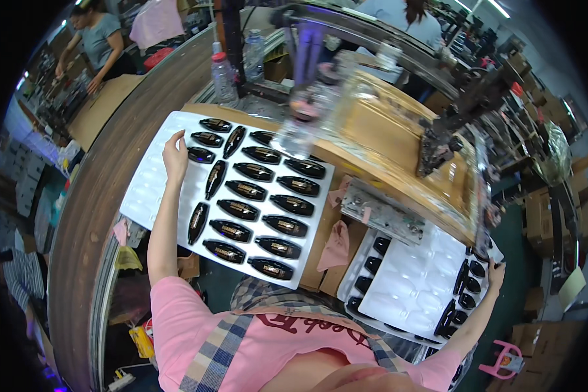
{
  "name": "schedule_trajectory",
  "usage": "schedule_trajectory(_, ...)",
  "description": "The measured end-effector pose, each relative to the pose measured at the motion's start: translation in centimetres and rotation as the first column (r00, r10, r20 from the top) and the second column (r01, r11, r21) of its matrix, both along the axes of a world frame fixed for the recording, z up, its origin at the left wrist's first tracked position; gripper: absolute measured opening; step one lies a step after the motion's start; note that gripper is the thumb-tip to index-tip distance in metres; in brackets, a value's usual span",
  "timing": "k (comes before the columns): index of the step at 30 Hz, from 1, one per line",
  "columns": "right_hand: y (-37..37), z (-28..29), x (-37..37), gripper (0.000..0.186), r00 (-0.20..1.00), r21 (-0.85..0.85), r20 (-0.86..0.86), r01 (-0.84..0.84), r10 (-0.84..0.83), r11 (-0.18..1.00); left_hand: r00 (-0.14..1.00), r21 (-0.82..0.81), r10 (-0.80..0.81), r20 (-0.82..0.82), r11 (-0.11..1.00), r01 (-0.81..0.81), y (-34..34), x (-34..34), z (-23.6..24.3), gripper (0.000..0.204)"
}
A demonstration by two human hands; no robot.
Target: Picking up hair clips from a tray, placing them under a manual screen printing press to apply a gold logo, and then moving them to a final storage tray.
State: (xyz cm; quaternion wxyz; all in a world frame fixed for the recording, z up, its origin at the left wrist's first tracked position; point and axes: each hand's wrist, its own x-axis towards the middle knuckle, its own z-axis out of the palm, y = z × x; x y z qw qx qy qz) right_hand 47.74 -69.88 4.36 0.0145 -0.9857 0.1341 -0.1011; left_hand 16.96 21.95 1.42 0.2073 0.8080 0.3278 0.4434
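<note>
A white moulded tray (pixel 151 171) lies tilted across the bench at my left, its right part filled with rows of glossy black oval pieces (pixel 247 190) bearing gold print. Over the tray's far left part is my left hand (pixel 175 157), thumb apart from the loosely bent fingers, beside a black piece (pixel 201 155); nothing shows in it. At the far right, my right hand (pixel 496 276) reaches the edge of a second white tray (pixel 405 281), its fingers bent in among black pieces (pixel 478 268). What those fingers grip is too small to make out.
A printing frame (pixel 379 108) with wooden sides stands above a metal bed (pixel 382 209), between the trays. A pink cloth (pixel 336 247) hangs near the bed. Bottles (pixel 223 80) stand behind the left tray. A pink stool (pixel 503 359) is at lower right. Another person (pixel 101 42) works at far left.
</note>
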Motion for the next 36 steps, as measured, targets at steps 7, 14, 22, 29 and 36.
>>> schedule_trajectory(7, -4.7, -1.4, -0.8, 0.040, 0.965, 0.094, 0.192, -0.197, 0.177, 0.976, 0.813, 0.050, -0.582, -0.016, 0.811, 0.582, -16.3, 9.1, 7.5, 0.022)
schedule_trajectory(14, 21.5, 8.4, -11.9, 0.033, 0.867, 0.724, 0.393, -0.498, 0.308, 0.477, 0.481, 0.164, -0.876, -0.019, 0.472, 0.866, -25.2, 16.2, 8.3, 0.021)
schedule_trajectory(22, 37.3, 10.1, -14.6, 0.037, 0.541, 0.548, 0.360, -0.782, 0.760, 0.297, 0.392, -0.250, -0.866, 0.310, 0.324, 0.912, -25.6, 17.5, 12.4, 0.020)
schedule_trajectory(29, 43.2, 9.8, -15.6, 0.038, 0.518, 0.568, 0.261, -0.764, 0.814, 0.304, 0.511, -0.429, -0.664, 0.545, 0.303, 0.851, -16.1, 10.1, 12.0, 0.022)
schedule_trajectory(36, 34.4, 9.7, -17.2, 0.039, 0.656, 0.473, 0.259, -0.726, 0.709, 0.499, 0.890, -0.521, -0.325, 0.320, 0.724, 0.452, -2.8, -1.6, 6.1, 0.025)
